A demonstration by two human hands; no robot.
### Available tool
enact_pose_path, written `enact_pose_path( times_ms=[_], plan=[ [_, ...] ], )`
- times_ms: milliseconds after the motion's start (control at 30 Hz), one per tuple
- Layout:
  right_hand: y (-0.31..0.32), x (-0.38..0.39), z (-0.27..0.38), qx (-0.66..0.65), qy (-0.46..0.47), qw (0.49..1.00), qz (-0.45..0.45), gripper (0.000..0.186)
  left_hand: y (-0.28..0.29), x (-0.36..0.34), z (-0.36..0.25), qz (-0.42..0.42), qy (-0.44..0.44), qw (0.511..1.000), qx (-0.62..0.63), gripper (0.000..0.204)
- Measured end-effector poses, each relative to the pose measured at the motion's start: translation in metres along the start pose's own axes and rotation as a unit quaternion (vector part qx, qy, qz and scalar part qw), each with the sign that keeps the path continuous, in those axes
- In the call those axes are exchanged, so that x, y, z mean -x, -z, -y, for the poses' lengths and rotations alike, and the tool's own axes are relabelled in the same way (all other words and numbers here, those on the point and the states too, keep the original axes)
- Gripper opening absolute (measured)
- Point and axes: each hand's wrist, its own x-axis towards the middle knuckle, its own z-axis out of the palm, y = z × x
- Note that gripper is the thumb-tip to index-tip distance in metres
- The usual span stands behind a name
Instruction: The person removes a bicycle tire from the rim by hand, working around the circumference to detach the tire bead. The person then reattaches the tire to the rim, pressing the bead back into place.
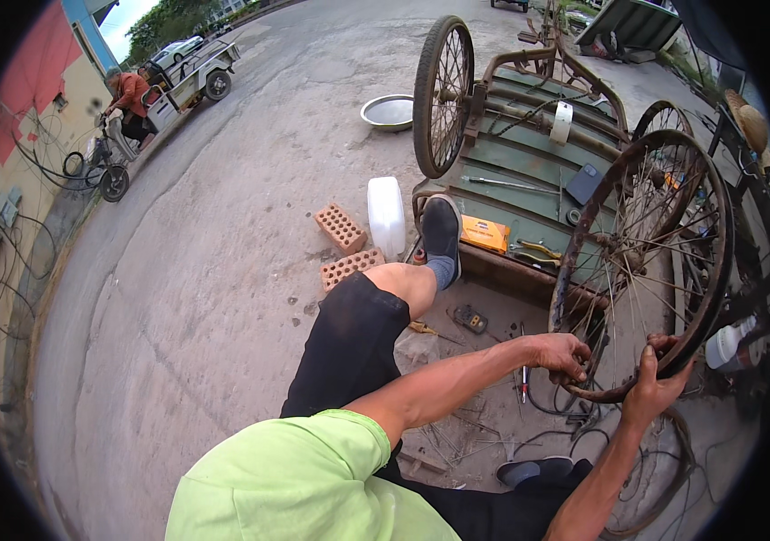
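A rusty spoked wheel rim [724, 234] without a tyre stands tilted in front of me, several of its spokes loose and sticking out at odd angles. My right hand [658, 380] is closed around the rim's lower right edge, thumb on the near side. At the lower left of the rim, my left hand [565, 357] has its fingers pinched together beside the spokes; whatever they hold is too small to make out. Behind the wheel lies an upturned green cart bed [515, 149], bearing a yellow-orange box [485, 233], pliers [540, 252] and a dark blue case [583, 185].
Another wheel with a tyre [444, 97] rises from the cart's left side. Perforated bricks [341, 228], a white jug [387, 216] and a metal basin [387, 112] are on the ground. Loose spokes and a tube [673, 482] lie below. A person [130, 99] sits on a three-wheeler far left.
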Motion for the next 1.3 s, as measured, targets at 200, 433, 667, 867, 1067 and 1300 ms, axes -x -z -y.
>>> enact_pose_path(
  times_ms=[200,433,667,867,1067,1300],
  plan=[
    [0.002,0.003,0.000,0.009,0.014,1.000,0.007,0.037,-0.031,0.008,-0.041,-0.169,0.016,0.911,-0.377,0.061],
    [0.001,0.001,-0.001,-0.016,0.000,1.000,0.009,0.035,-0.031,0.006,-0.033,-0.191,0.015,0.921,-0.338,0.061],
    [0.003,0.001,0.000,-0.004,-0.005,1.000,0.005,0.037,-0.038,0.006,-0.028,-0.233,0.015,0.912,-0.337,0.061],
    [0.006,0.001,-0.006,-0.015,0.007,1.000,0.003,0.038,-0.040,0.008,-0.028,-0.230,-0.003,0.918,-0.324,0.057],
    [0.003,0.002,-0.003,-0.010,0.000,1.000,-0.001,0.038,-0.051,0.008,-0.027,-0.266,-0.013,0.905,-0.332,0.053],
    [0.000,0.002,0.003,-0.007,-0.001,1.000,0.005,0.042,-0.044,0.001,-0.016,-0.258,-0.038,0.920,-0.292,0.041]
  ],
)
